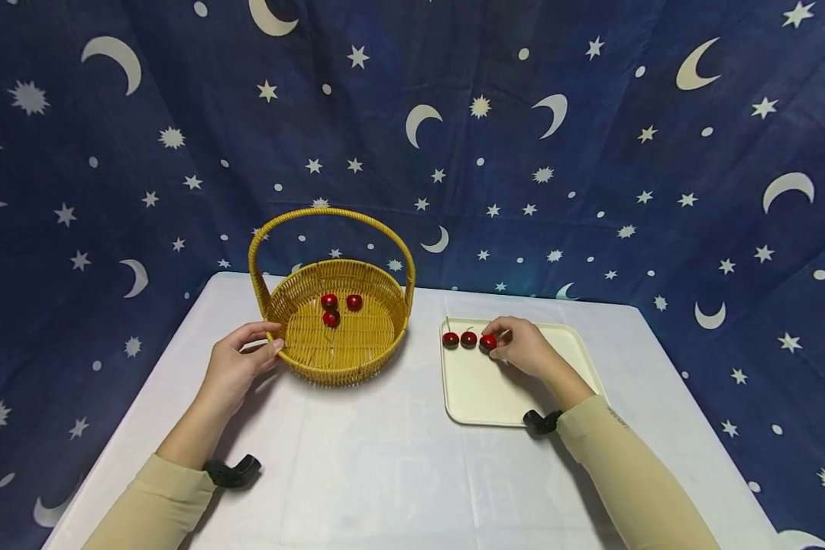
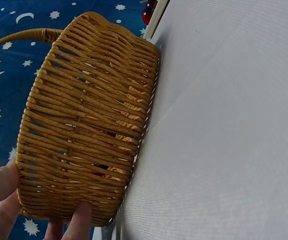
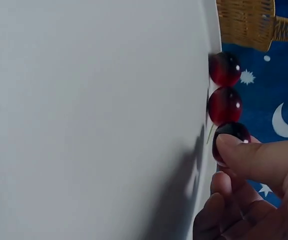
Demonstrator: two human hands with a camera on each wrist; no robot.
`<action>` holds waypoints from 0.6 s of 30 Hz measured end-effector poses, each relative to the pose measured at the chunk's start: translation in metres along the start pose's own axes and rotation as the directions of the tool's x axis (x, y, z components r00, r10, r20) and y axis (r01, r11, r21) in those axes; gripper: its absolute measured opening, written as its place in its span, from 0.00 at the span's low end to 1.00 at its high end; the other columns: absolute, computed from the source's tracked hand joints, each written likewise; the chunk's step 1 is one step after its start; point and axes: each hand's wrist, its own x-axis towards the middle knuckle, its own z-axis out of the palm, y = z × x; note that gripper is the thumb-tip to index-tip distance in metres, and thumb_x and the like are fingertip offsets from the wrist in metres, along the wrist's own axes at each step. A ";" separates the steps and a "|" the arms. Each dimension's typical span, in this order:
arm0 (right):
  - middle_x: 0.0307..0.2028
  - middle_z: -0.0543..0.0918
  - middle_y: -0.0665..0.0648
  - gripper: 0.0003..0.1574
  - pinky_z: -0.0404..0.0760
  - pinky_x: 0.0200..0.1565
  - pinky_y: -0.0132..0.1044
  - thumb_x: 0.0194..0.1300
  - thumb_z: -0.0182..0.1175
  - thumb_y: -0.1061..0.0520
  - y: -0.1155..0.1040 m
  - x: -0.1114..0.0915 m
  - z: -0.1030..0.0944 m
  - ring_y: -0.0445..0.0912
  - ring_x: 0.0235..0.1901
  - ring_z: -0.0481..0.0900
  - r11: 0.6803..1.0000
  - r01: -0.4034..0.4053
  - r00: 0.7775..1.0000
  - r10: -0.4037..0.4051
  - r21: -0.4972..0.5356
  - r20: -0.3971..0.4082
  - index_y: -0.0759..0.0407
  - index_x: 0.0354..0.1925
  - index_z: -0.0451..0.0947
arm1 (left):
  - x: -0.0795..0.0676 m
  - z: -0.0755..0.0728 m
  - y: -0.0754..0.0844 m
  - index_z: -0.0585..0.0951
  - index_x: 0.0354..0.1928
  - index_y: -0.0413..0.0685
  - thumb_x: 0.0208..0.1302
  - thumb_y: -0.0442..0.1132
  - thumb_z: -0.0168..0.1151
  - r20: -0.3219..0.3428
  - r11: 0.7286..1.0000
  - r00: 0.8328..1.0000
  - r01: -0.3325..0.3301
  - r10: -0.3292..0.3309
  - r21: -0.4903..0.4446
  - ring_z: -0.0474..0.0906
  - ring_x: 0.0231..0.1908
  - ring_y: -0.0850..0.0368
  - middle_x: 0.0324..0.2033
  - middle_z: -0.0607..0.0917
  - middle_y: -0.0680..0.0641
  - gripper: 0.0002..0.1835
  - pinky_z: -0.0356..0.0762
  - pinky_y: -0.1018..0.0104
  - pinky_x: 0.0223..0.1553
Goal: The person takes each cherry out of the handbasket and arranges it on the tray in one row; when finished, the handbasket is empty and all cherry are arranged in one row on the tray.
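My right hand (image 1: 522,347) pinches a dark red cherry (image 1: 488,343) between thumb and fingers at the tray's far left part. Two more cherries lie in a row to its left, the middle cherry (image 3: 225,106) and the end cherry (image 1: 450,340), whose stem points up. Under them is a cream rectangular tray (image 1: 481,397). On the left, my left hand (image 1: 237,363) grips the rim of a yellow-brown wicker basket (image 2: 84,120). Inside the basket sit three cherries, among them a lower cherry (image 1: 331,318).
The basket's tall arched handle (image 1: 333,211) rises above its bowl. A white cloth (image 1: 378,473) covers the table. Behind hangs a dark blue curtain (image 1: 385,92) with moons and stars. Black wrist cameras sit on both forearms, the left camera (image 1: 232,472) close to the tabletop.
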 end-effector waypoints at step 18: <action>0.41 0.85 0.58 0.28 0.83 0.35 0.37 0.56 0.77 0.68 0.007 0.009 0.000 0.51 0.42 0.79 1.000 -0.017 0.999 0.017 -0.007 0.027 0.55 0.55 0.85 | 0.000 -0.001 -0.001 0.81 0.66 0.41 0.74 0.35 0.71 0.001 1.000 1.000 0.001 -0.001 -0.007 0.87 0.45 0.66 0.57 0.74 0.42 0.22 0.91 0.71 0.51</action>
